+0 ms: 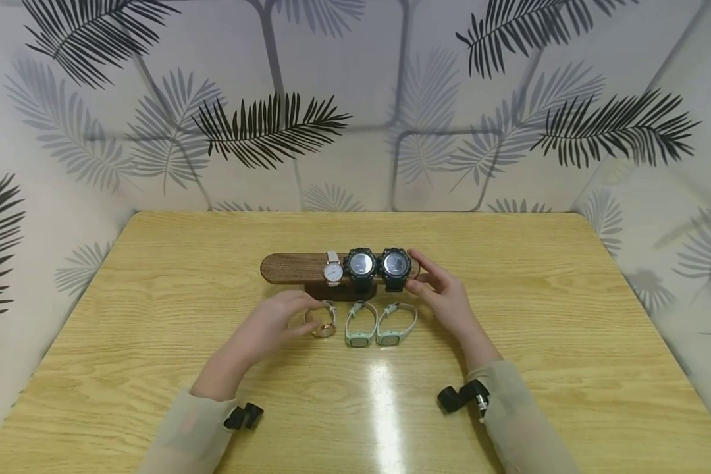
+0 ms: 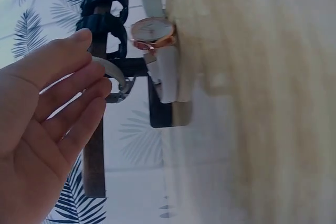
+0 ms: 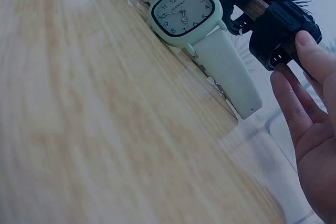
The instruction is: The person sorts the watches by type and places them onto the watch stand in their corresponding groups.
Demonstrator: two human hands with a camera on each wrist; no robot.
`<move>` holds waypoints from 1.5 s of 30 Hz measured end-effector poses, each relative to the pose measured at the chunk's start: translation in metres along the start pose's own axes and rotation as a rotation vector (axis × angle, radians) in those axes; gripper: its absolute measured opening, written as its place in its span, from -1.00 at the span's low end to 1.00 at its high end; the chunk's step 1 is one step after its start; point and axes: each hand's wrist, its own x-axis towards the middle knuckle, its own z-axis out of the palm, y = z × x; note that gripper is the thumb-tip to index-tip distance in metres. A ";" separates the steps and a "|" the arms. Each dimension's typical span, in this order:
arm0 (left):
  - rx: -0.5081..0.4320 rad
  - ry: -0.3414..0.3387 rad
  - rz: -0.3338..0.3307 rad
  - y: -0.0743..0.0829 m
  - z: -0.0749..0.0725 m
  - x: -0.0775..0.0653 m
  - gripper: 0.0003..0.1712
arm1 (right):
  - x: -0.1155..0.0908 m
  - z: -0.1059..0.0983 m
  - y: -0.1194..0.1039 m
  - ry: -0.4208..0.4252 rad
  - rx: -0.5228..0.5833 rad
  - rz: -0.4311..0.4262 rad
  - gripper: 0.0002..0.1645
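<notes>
Watch stand (image 1: 290, 268): set on the worktop (image 1: 545, 296), toward its far edge; the wooden bar lies crosswise on a raised support, which leaves room for straps to pass beneath.
Mounted on bar: a white-strap watch (image 1: 333, 272) near the middle, then an inner black watch (image 1: 362, 263) and an outer black watch (image 1: 395, 263) side by side toward the right end; their straps go round the bar, which presents the dials upward and outward.
Bar, left portion: bare wood.
Right hand (image 1: 444, 296): thumb and fingertips pinch the bar's right end, close against the outer black watch; the likely purpose is to steady the bar. Whether that watch's strap also takes pressure cannot be told.
Left hand (image 1: 278, 319): fingers relaxed and slightly bent, grasping nothing; positioned beside the rose-gold watch (image 2: 152, 30). Light contact cannot be excluded.
Rose-gold watch, position: on the worktop, just in front of the stand; it rests on its side, the white strap looped, which probably keeps it upright.
Mint watches: a left mint watch (image 1: 360, 339) and a right mint watch (image 1: 390, 338), to the right of the rose-gold one; both rest on edge, straps looped, dials toward the person.
</notes>
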 end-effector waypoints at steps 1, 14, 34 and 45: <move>0.000 -0.030 -0.019 0.000 0.002 -0.001 -0.64 | 0.000 0.000 0.000 0.000 -0.001 -0.002 -0.34; -0.070 -0.195 -0.050 -0.006 0.014 -0.003 -0.76 | 0.000 -0.001 0.003 0.002 0.010 -0.005 -0.35; -0.050 -0.203 -0.084 0.002 0.016 0.008 -0.87 | 0.002 0.000 0.003 -0.006 0.051 -0.063 -0.38; -0.284 -0.065 -0.072 0.003 -0.020 0.004 -0.90 | 0.002 -0.001 0.003 -0.004 0.064 -0.048 -0.37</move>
